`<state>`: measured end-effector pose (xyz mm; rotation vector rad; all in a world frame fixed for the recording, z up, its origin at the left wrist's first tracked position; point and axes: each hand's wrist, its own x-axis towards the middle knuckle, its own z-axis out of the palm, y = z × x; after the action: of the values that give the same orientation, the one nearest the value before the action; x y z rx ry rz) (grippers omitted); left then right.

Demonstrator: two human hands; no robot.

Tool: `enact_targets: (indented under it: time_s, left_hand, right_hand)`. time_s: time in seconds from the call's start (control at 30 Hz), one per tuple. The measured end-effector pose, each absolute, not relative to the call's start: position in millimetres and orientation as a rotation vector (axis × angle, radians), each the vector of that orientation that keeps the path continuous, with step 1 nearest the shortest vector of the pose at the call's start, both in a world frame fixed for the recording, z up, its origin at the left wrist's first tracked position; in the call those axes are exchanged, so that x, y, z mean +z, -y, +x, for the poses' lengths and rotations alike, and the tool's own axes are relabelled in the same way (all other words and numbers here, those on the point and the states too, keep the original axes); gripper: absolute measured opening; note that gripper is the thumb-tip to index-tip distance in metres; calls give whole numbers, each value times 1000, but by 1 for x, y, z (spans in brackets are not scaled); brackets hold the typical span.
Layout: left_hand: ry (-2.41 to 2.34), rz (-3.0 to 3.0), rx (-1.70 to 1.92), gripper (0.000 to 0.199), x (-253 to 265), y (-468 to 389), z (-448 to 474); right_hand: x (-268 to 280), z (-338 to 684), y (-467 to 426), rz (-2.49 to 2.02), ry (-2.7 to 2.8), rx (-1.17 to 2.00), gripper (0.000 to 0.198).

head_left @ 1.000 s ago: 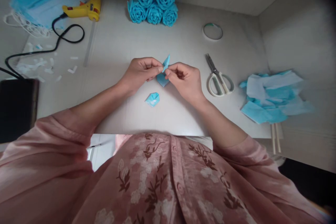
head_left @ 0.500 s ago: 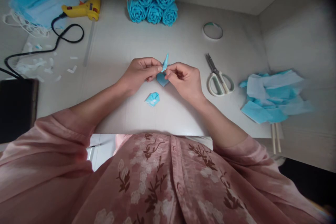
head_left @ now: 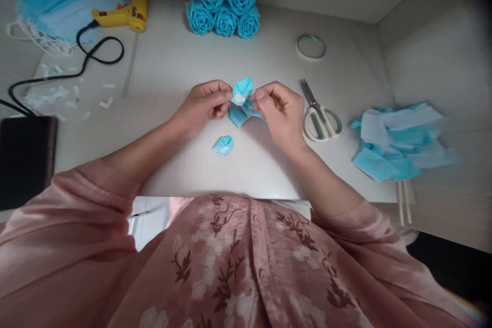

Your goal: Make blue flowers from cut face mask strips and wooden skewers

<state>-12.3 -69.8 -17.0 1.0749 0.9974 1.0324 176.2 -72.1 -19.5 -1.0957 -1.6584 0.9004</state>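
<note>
The folded blue cloth was pinched at its left edge by the closed left fingers, the right fingers curling just right, their hold unclear.

1. The right hand has moved to the right, so the gap between the two hands is wider than in either earlier picture.
2. Its wrist and the heel of the hand are now nearer the scissors.
3. The left hand has risen very slightly, and its thumb and forefinger now grip the folded blue piece at its left edge.
4. That piece was a narrow upright sliver; it has turned to show a broad face with a white patch at the bottom.
5. More of the blue material beneath the hands has come into view, reaching toward the right fingers.
</note>
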Motion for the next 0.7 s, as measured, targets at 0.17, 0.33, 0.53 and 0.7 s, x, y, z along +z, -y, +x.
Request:
enact_targets:
  time_s: [0.17, 0.33, 0.53, 0.7]
  left_hand:
    - [-1033, 1152, 1086, 12, -22, 70, -11]
    - [-1052, 1225, 1079, 11, -27, 70, -12]
    - [-1062, 1279, 1080, 14, -25, 70, -11]
    - [-1041, 1276, 1083, 13, -25, 71, -11]
  right_hand:
    - [-23, 171, 74, -1061, 1712, 874, 27]
    - [-25, 169, 74, -1081, 1739, 877, 20]
    - [-27, 169, 72, -1119, 1751, 853, 22]
    - [-27, 169, 71, -1104, 1745, 861, 19]
